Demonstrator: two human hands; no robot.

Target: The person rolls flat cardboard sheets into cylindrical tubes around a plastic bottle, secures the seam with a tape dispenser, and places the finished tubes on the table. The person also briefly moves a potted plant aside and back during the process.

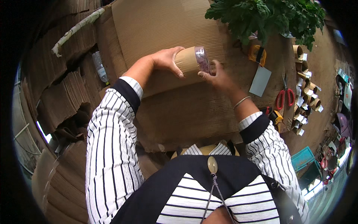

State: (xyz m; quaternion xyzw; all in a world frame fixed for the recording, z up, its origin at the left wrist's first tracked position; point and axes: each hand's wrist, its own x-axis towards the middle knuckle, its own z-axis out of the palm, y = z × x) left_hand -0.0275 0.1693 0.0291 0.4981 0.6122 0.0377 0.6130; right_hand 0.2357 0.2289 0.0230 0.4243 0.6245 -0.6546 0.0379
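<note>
My left hand (166, 61) is wrapped round a short brown cardboard-wrapped bundle (185, 63), thumb on the near side and fingers over the far side. Clear plastic film (201, 59) sticks out of the bundle's right end, with something pinkish-purple showing through it. At that end, my right hand (217, 77) pinches the film's near edge, its fingers slightly blurred. The bundle lies over a large sheet of corrugated cardboard (160, 26) on the brown work table (186, 115).
Leafy green stems (266, 18) stand at the far right. Nearby lie a yellow tape dispenser (257, 55), a pale card (260, 81), red-handled scissors (285, 98) and a yellow-black tool (276, 117). Several cardboard-wrapped rolls (306, 91) are stacked rightward. A plastic bottle (100, 67) lies left beside cardboard stacks (65, 99).
</note>
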